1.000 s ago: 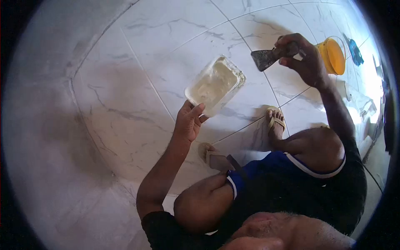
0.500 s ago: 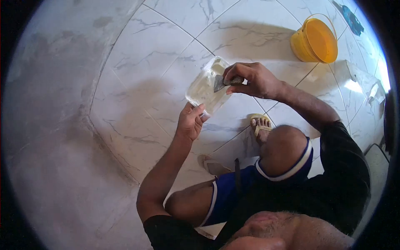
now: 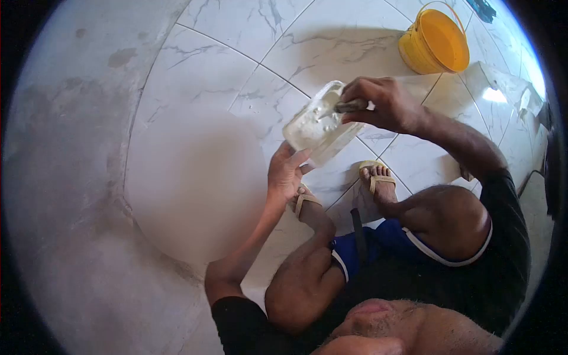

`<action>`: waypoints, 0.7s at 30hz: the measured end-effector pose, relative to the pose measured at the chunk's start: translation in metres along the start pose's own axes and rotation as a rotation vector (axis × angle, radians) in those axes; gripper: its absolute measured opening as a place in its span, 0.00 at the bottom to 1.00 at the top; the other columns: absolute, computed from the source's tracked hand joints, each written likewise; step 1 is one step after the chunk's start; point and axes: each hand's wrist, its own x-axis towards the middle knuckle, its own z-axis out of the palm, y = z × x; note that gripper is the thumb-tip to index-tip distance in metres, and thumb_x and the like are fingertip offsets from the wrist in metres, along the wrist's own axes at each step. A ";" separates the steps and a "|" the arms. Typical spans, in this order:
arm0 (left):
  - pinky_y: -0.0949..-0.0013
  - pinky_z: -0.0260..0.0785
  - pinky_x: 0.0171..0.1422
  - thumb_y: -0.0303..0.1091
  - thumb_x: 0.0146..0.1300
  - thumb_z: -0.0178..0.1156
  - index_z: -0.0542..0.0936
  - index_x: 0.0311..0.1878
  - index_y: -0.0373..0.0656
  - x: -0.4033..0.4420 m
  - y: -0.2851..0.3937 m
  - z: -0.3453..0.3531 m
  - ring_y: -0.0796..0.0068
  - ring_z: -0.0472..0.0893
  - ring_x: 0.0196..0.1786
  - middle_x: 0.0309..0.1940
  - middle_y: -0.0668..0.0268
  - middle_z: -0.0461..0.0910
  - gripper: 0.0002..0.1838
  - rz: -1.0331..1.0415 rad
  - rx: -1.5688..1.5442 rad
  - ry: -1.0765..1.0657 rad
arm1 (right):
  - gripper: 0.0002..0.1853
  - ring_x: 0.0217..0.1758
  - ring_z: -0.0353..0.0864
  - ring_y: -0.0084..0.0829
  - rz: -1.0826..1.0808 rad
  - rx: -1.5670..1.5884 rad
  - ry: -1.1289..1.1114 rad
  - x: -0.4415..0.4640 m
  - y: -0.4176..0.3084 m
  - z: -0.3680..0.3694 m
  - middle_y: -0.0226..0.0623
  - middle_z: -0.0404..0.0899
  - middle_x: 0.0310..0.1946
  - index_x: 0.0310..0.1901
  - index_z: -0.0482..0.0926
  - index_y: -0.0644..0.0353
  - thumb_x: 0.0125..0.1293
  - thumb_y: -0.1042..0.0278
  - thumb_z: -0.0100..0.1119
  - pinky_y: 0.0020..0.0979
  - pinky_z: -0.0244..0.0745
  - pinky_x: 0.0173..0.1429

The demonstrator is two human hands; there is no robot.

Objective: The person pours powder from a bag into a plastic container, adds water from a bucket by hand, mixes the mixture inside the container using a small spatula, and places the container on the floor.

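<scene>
My left hand [image 3: 286, 176] is closed on the near end of a white rectangular plastic tub [image 3: 336, 145], which tilts in front of me. Lumpy white paste [image 3: 309, 128] coats the inside. My right hand [image 3: 390, 107] grips a putty knife [image 3: 352, 106] by its short handle over the tub's far side. The knife's blade dips toward the paste and is mostly hidden, so I cannot tell how deep it sits.
On the marble-look tile floor [image 3: 219, 71], a yellow bucket [image 3: 409, 52] stands at the upper right. A grey plastered wall [image 3: 65, 154] runs along the left. Teal material [image 3: 482, 9] lies at the top right edge. A smooth blurred patch hides floor left of my forearm.
The tub and both hands have shifted right in view, and the tub tilts more. The knife's blade, plainly seen before, is now largely hidden. My knees have spread apart.
</scene>
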 end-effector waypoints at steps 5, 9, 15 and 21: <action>0.57 0.79 0.62 0.28 0.61 0.68 0.70 0.67 0.39 0.029 -0.030 0.008 0.64 0.82 0.59 0.59 0.59 0.78 0.31 -0.008 -0.107 -0.058 | 0.19 0.44 0.89 0.40 0.193 -0.006 -0.078 -0.019 -0.014 -0.025 0.41 0.86 0.39 0.46 0.76 0.59 0.61 0.61 0.73 0.38 0.84 0.45; 0.58 0.77 0.64 0.30 0.65 0.63 0.64 0.71 0.35 0.031 -0.028 0.003 0.62 0.78 0.65 0.65 0.55 0.74 0.33 0.016 -0.024 -0.166 | 0.18 0.45 0.89 0.40 0.209 -0.050 -0.059 -0.021 -0.023 -0.017 0.41 0.87 0.42 0.51 0.77 0.58 0.62 0.67 0.71 0.39 0.84 0.48; 0.57 0.77 0.64 0.28 0.64 0.64 0.65 0.70 0.35 0.039 -0.032 -0.008 0.61 0.78 0.64 0.64 0.54 0.74 0.32 0.017 -0.019 -0.146 | 0.17 0.44 0.89 0.38 0.125 -0.112 -0.035 -0.029 -0.007 0.005 0.40 0.86 0.43 0.52 0.78 0.59 0.63 0.70 0.70 0.37 0.85 0.48; 0.54 0.78 0.64 0.25 0.63 0.64 0.68 0.67 0.35 0.031 -0.029 -0.015 0.61 0.80 0.62 0.61 0.54 0.76 0.30 0.021 -0.043 -0.046 | 0.19 0.47 0.87 0.42 0.029 -0.137 -0.035 -0.019 0.001 0.016 0.42 0.85 0.49 0.51 0.78 0.60 0.58 0.72 0.73 0.38 0.83 0.49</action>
